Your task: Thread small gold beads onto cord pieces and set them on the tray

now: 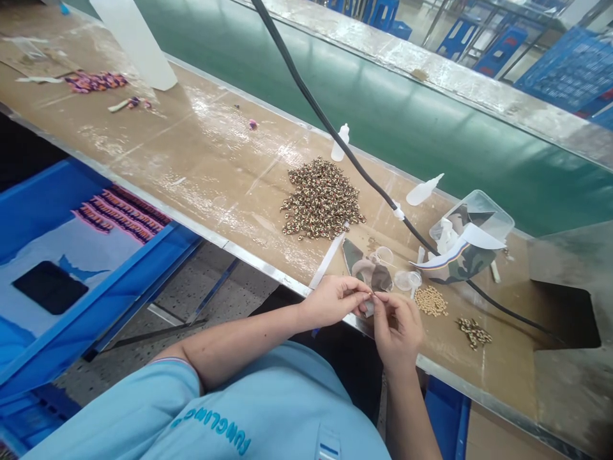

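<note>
My left hand (335, 300) and my right hand (398, 326) meet at the table's front edge, fingertips pinched together. Whatever small piece lies between them is too small to make out; a whitish scrap (368, 308) shows just below the fingertips. Right behind my hands lies a camouflage-patterned piece (378, 276) with a small clear round cup (384, 256) at its edge. Another clear cup (405, 280) stands close to my right hand, beside a pile of tan beads (431, 300). Farther right is a small heap of dark-and-gold pieces (474, 333).
A large pile of dark-and-gold pieces (322, 199) sits mid-table near white squeeze bottles (340, 143). A black cable (306, 89) crosses above the table towards a clear tub (498, 214). At left, a blue tray (29, 198) holds a phone (50, 287) and pink-purple strips (127, 211).
</note>
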A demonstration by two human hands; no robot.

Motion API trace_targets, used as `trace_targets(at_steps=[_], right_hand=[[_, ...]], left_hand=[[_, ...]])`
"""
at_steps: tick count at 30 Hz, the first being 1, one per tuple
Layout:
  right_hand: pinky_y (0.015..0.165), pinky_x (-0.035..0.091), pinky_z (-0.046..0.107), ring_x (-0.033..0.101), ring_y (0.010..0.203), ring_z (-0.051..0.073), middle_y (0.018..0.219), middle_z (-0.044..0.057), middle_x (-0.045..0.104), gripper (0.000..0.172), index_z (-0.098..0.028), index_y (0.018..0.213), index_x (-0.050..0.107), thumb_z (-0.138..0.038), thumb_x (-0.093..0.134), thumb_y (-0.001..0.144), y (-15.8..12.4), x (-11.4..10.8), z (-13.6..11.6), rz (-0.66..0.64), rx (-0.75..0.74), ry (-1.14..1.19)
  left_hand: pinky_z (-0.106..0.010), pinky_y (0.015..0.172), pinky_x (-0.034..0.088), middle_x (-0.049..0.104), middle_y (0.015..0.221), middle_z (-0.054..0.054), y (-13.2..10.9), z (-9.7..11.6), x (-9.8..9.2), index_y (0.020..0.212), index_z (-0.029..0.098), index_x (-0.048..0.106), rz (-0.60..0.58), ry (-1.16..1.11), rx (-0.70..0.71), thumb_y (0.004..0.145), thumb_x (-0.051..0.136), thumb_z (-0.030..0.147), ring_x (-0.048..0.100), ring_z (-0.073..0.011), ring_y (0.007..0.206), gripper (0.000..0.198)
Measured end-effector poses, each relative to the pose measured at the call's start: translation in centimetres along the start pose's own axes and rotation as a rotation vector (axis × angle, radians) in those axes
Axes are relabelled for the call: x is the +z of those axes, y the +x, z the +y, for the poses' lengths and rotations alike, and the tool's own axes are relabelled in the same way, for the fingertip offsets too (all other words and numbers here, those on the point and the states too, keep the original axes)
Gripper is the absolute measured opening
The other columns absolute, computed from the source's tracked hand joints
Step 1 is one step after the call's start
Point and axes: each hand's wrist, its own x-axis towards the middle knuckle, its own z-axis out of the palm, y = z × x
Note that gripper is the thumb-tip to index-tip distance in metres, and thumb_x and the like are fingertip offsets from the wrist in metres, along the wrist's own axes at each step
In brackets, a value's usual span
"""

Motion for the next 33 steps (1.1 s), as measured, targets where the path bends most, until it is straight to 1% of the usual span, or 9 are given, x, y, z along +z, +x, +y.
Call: trace_targets(at_steps=[4, 9, 16, 19, 23, 27, 30, 33], right_hand=[[0.062, 0.051, 0.022, 0.060, 0.073, 0.011, 0.080, 0.003, 0.062, 0.006, -0.019, 0.087, 0.061, -0.017, 0.055, 0.087, 0.06, 0.02, 0.23, -0.048, -0.054, -0.018], [0.066, 0.051, 0.023, 0.061, 0.076, 0.012, 0.081, 0.003, 0.061, 0.006, -0.019, 0.089, 0.059, -0.016, 0.054, 0.087, -0.04, 0.10, 0.34, -0.057, -0.122, -0.060], [0.071, 0.052, 0.022, 0.061, 0.080, 0.011, 0.084, 0.004, 0.062, 0.010, -0.019, 0.093, 0.059, -0.013, 0.058, 0.085, -0.67, 0.23, 0.73, -0.045, -0.169, -0.116], [0.070, 0.052, 0.022, 0.061, 0.079, 0.011, 0.085, 0.003, 0.062, 0.011, -0.019, 0.094, 0.059, -0.013, 0.059, 0.085, -0.83, 0.21, 0.75, -0.036, -0.154, -0.113], [0.066, 0.051, 0.021, 0.061, 0.076, 0.011, 0.083, 0.003, 0.063, 0.007, -0.019, 0.091, 0.060, -0.015, 0.058, 0.086, -0.69, 0.15, 0.57, -0.027, -0.129, -0.099], [0.066, 0.050, 0.020, 0.061, 0.075, 0.010, 0.083, 0.003, 0.063, 0.007, -0.019, 0.091, 0.060, -0.014, 0.058, 0.085, -0.55, 0.12, 0.52, -0.021, -0.131, -0.104], [0.066, 0.050, 0.020, 0.061, 0.075, 0.010, 0.083, 0.003, 0.063, 0.007, -0.019, 0.090, 0.060, -0.014, 0.058, 0.085, -0.61, 0.10, 0.57, -0.019, -0.137, -0.112], [0.066, 0.050, 0.022, 0.062, 0.075, 0.011, 0.083, 0.003, 0.064, 0.007, -0.019, 0.090, 0.061, -0.015, 0.058, 0.085, -0.74, 0.09, 0.60, -0.020, -0.136, -0.113]], left_hand=[[-0.020, 0.058, 0.050, 0.061, 0.062, -0.001, 0.02, -0.26, -0.13, 0.083, 0.009, 0.067, 0.006, 0.027, 0.014, 0.073, 0.069, 0.035, 0.056, -0.0074, 0.057, 0.027], [-0.018, 0.056, 0.049, 0.060, 0.060, 0.000, 0.04, -0.20, -0.22, 0.083, 0.009, 0.067, 0.002, 0.054, 0.017, 0.074, 0.068, 0.032, 0.056, -0.0070, 0.055, 0.025], [-0.017, 0.055, 0.048, 0.060, 0.058, 0.000, 0.14, -0.04, -0.22, 0.083, 0.008, 0.067, -0.011, 0.017, -0.002, 0.075, 0.067, 0.029, 0.056, -0.0060, 0.054, 0.022], [-0.016, 0.055, 0.049, 0.060, 0.060, -0.001, 0.13, -0.15, -0.26, 0.085, 0.008, 0.067, -0.015, 0.029, 0.020, 0.076, 0.065, 0.028, 0.056, -0.0061, 0.055, 0.022], [-0.017, 0.056, 0.051, 0.061, 0.066, -0.002, -0.07, -0.36, -0.18, 0.087, 0.009, 0.067, 0.003, 0.145, 0.110, 0.079, 0.059, 0.027, 0.058, -0.0076, 0.060, 0.021], [-0.019, 0.061, 0.053, 0.064, 0.077, -0.005, -0.33, -0.62, -0.18, 0.091, 0.011, 0.068, 0.029, 0.356, 0.249, 0.084, 0.050, 0.024, 0.060, -0.0084, 0.063, 0.024], [-0.019, 0.064, 0.053, 0.066, 0.078, -0.005, -0.48, -0.75, -0.26, 0.092, 0.012, 0.069, 0.055, 0.525, 0.360, 0.086, 0.046, 0.021, 0.061, -0.0085, 0.065, 0.025], [-0.019, 0.066, 0.052, 0.067, 0.076, -0.005, -0.58, -0.75, -0.31, 0.091, 0.013, 0.068, 0.074, 0.626, 0.428, 0.087, 0.045, 0.020, 0.061, -0.0091, 0.066, 0.025]])
